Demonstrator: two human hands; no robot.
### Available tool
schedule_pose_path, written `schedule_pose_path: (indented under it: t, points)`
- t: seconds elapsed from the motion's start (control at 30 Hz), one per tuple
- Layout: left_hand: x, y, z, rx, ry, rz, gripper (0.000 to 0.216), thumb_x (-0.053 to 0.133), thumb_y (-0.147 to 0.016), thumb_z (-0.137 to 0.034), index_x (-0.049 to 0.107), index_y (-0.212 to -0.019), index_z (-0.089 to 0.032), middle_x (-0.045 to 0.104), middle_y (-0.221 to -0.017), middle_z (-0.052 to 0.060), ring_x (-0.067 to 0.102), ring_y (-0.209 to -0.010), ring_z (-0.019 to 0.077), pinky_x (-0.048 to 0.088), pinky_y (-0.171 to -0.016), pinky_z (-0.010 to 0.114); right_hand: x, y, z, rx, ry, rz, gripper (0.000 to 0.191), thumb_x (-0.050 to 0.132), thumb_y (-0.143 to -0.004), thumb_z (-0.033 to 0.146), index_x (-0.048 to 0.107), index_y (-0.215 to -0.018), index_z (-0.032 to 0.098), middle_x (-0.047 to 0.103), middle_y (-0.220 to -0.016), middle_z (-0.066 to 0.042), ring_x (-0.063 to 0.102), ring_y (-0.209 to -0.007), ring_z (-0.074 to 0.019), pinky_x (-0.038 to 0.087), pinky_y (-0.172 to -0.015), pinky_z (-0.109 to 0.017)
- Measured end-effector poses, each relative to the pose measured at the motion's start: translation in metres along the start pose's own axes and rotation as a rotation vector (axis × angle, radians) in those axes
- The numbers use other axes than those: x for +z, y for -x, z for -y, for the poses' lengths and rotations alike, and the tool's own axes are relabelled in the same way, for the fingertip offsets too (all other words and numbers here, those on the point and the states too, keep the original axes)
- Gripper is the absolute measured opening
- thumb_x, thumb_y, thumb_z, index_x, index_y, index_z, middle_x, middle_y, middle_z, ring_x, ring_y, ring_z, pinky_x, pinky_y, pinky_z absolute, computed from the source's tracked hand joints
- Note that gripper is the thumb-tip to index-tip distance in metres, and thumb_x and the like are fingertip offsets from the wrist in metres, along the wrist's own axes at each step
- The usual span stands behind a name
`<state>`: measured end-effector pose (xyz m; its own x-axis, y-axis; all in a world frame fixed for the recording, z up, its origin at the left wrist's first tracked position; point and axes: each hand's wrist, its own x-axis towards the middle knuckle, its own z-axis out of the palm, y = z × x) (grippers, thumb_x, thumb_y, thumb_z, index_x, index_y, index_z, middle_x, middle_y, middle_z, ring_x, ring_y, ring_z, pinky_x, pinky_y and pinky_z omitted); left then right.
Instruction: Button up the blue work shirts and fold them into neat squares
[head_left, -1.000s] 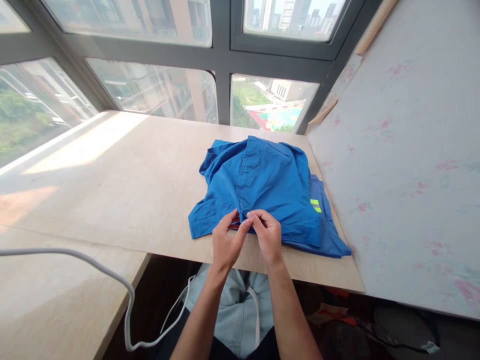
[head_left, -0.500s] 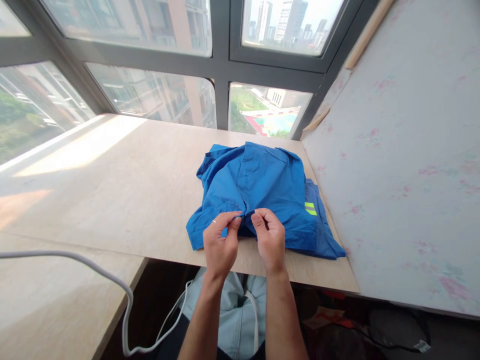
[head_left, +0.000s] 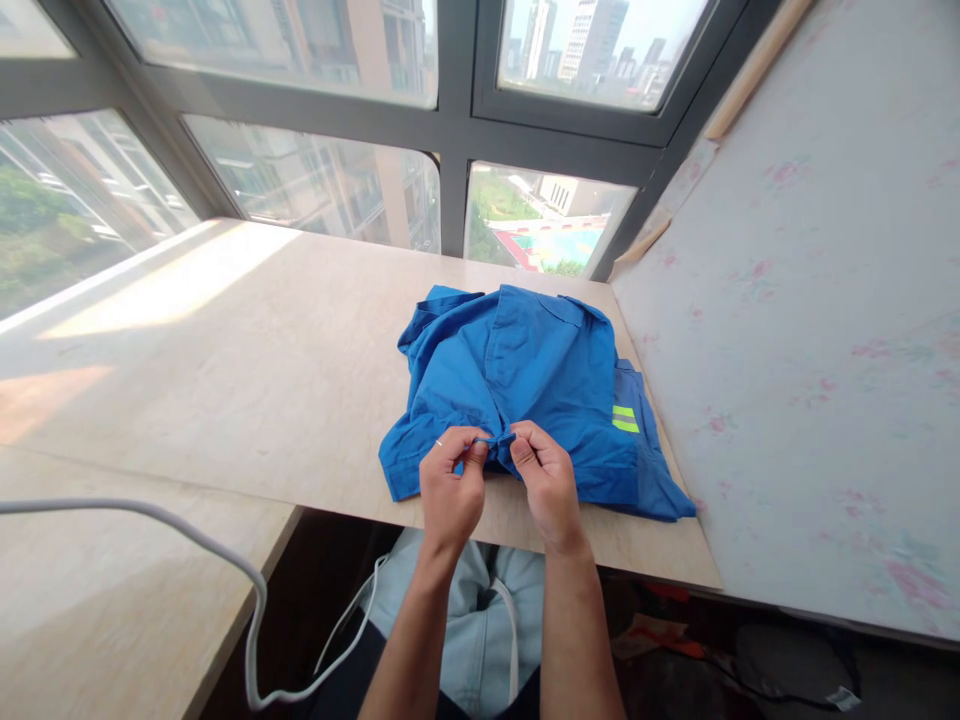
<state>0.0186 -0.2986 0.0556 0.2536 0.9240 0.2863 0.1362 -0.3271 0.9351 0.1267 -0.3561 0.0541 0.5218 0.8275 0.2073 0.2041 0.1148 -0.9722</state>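
A blue work jacket (head_left: 555,370) lies bunched on the pale ledge (head_left: 285,360), with a yellow-green and grey reflective strip at its right side. My left hand (head_left: 454,490) pinches the jacket's near edge between thumb and forefinger; a thin ring shows on one finger. Close beside it, my right hand (head_left: 547,485) pinches the same edge in the same way. Between the two sets of fingertips the cloth is gathered and slightly raised. Whether a button or other fastener sits there is too small to tell.
Grey-framed windows (head_left: 454,200) rise behind the ledge. A flowered wall (head_left: 810,350) bounds the right side. A white cable (head_left: 259,610) loops over the ledge's lower left part. Below the front edge are my legs in light trousers (head_left: 472,640) and dark clutter at right.
The view has shifted slightly, moving the scene a little to the right. Both hands still pinch the jacket's edge, and the fingertips have come closer together, with the cloth between them more bunched.
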Motion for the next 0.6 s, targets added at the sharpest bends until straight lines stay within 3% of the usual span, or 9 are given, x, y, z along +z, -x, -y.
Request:
schedule_pose_path:
  t: [0.27, 0.5, 0.6]
  points:
    - [-0.006, 0.000, -0.008, 0.058, 0.017, 0.115, 0.016, 0.061, -0.086, -0.034, 0.065, -0.082, -0.019, 0.067, -0.079, 0.003, 0.062, -0.074, 0.0144, 0.051, -0.071, 0.024, -0.002, 0.003, 0.010, 0.001, 0.068, -0.118, 0.024, 0.056, -0.093, 0.041, 0.063, -0.083, 0.021, 0.059, -0.076, 0.001, 0.054, -0.072, -0.0141, 0.046, -0.068, -0.025]
    - [-0.005, 0.005, -0.014, 0.080, -0.071, -0.009, 0.011, 0.062, -0.079, -0.029, 0.068, -0.077, -0.019, 0.068, -0.070, 0.001, 0.062, -0.062, 0.0125, 0.055, -0.062, 0.023, -0.002, 0.006, 0.021, -0.070, 0.091, -0.035, 0.021, 0.061, -0.091, 0.036, 0.068, -0.078, 0.021, 0.063, -0.075, 0.000, 0.058, -0.072, -0.0150, 0.048, -0.069, -0.027]
    - [-0.002, 0.006, -0.007, 0.008, -0.104, -0.130, 0.011, 0.064, -0.077, -0.029, 0.070, -0.079, -0.019, 0.070, -0.069, 0.001, 0.064, -0.059, 0.0130, 0.055, -0.060, 0.024, -0.001, 0.008, 0.022, -0.090, 0.119, -0.049, 0.021, 0.059, -0.092, 0.036, 0.069, -0.079, 0.022, 0.063, -0.074, 0.000, 0.058, -0.071, -0.0153, 0.048, -0.069, -0.028]
